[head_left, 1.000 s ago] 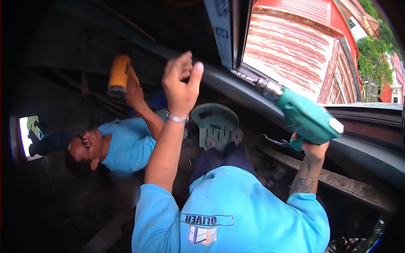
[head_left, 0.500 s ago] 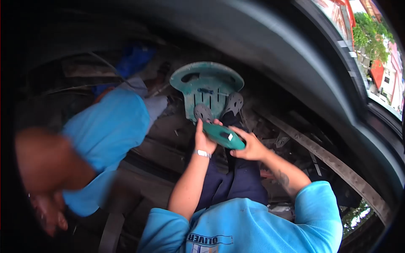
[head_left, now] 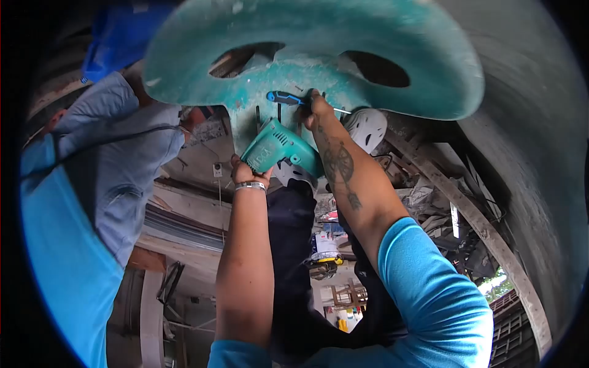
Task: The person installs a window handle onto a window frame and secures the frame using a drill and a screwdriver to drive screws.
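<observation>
1. At far left, a co-worker's grey-blue trousers (head_left: pixel 119 178) are beside you, with a dark cable (head_left: pixel 104 141) running across them.
2. Your left hand (head_left: pixel 250 173) is closed around the green drill (head_left: pixel 273 146), supporting it from below. The drill is tilted just in front of the plastic chair (head_left: pixel 368 30), above your shoes. Its casing has vent slots and pale lettering, with some scuffing. You can't see a chuck or bit from here.
3. To the drill's right and higher up, the blue-and-black screwdriver (head_left: pixel 284 98) lies across the chair, its shaft pointing right. A small screw-like piece (head_left: pixel 299 88) lies just above it.
4. Your right hand (head_left: pixel 316 105) is over the screwdriver's shaft, fingers bent down at the chair. Whether they grasp anything can't be told.
5. As for progress, you already have the drill in hand; no surface being drilled shows, so what is finished or left can't be judged.
</observation>
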`<action>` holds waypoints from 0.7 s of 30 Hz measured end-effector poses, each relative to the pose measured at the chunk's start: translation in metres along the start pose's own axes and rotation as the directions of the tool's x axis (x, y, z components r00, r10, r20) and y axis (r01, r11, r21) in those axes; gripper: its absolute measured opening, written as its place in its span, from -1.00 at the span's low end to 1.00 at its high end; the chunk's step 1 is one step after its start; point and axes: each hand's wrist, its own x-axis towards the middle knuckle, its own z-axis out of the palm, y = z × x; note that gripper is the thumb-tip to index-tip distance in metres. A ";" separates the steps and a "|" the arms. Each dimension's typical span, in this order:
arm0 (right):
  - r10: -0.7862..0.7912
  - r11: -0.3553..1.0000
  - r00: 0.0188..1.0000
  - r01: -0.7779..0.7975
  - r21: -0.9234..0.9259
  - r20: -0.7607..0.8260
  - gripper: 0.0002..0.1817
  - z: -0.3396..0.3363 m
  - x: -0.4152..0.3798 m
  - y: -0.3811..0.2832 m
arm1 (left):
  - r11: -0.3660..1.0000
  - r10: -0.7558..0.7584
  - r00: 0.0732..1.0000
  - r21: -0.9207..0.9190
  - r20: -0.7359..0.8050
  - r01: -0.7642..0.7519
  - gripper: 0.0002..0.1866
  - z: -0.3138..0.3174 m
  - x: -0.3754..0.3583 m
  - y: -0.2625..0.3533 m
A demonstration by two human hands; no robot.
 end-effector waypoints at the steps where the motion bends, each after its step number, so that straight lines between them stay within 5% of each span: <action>1: -0.042 0.991 0.991 0.058 0.122 -0.127 -0.63 0.003 0.009 0.005 | 1.000 -0.002 1.000 -0.006 -0.015 0.002 -0.35 0.002 0.004 0.003; 3: -0.058 0.966 0.964 0.120 0.229 -0.261 -0.69 0.011 0.006 0.016 | 1.000 -0.013 0.996 -0.003 -0.089 0.013 -0.36 -0.004 0.020 0.014; 5: -0.257 0.908 0.920 0.335 0.253 -0.297 -0.77 0.022 -0.017 0.023 | 1.000 -0.027 0.995 -0.006 -0.098 0.027 -0.38 -0.012 0.034 0.022; 6: -0.546 0.835 0.755 0.524 -0.167 -0.363 -0.78 0.021 -0.010 0.028 | 1.000 -0.027 0.993 0.010 -0.113 0.028 -0.39 -0.017 0.034 0.024; 7: -0.547 0.834 0.756 0.528 -0.159 -0.359 -0.78 0.024 -0.007 0.027 | 0.999 -0.021 0.992 0.028 -0.126 0.025 -0.41 -0.020 0.033 0.027; 9: -0.691 0.686 0.611 0.389 -0.614 -0.386 -0.79 0.035 -0.014 0.027 | 1.000 -0.001 0.986 0.027 -0.168 0.006 -0.43 -0.024 0.033 0.026; 14: -0.624 0.766 0.696 0.455 -0.454 -0.355 -0.70 0.045 0.010 0.025 | 0.996 -0.061 0.981 0.050 -0.182 0.071 -0.46 -0.008 0.036 0.027; 17: -0.500 0.866 0.834 0.479 -0.142 -0.236 -0.77 0.034 -0.002 0.016 | 0.995 -0.088 0.986 0.041 -0.142 0.095 -0.49 0.017 0.046 0.023; 19: -0.537 0.843 0.762 0.474 -0.254 -0.361 -0.80 0.010 0.015 0.006 | 0.965 0.002 0.998 0.262 0.063 -0.019 -0.48 0.032 0.066 0.021; 21: -0.593 0.788 0.623 0.318 -0.527 -0.510 -0.78 -0.007 -0.025 -0.014 | 0.979 -0.061 0.998 0.195 0.014 0.057 -0.48 0.048 0.066 0.021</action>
